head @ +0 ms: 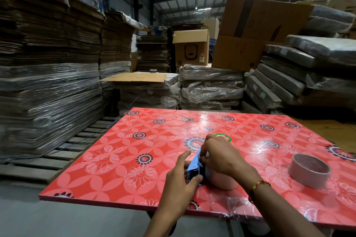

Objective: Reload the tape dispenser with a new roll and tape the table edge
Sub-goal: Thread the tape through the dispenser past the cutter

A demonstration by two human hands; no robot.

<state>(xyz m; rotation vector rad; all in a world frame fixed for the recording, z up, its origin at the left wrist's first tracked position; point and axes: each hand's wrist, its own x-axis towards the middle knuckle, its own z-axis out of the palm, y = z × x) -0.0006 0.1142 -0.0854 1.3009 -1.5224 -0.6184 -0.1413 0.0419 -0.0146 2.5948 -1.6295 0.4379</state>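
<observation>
A blue tape dispenser (194, 167) lies on the red flowered table (123, 159), near its front edge. My left hand (180, 181) grips the dispenser's left side, thumb across its near end. My right hand (219, 157) reaches over the top, fingers pinched at the dispenser's front. A pale roll of tape (223, 183) sits in the dispenser, partly hidden under my right wrist. A bare cardboard tape core (309, 170) stands apart on the table to the right. A round green-edged label (223, 137) peeks out just beyond my right hand.
Crumpled clear film (238, 205) lies at the table's front edge. Tall stacks of flattened cardboard (48, 63) rise on the left over wooden pallets (77, 146). Wrapped bundles (212, 86) and big cartons (256, 31) stand behind the table.
</observation>
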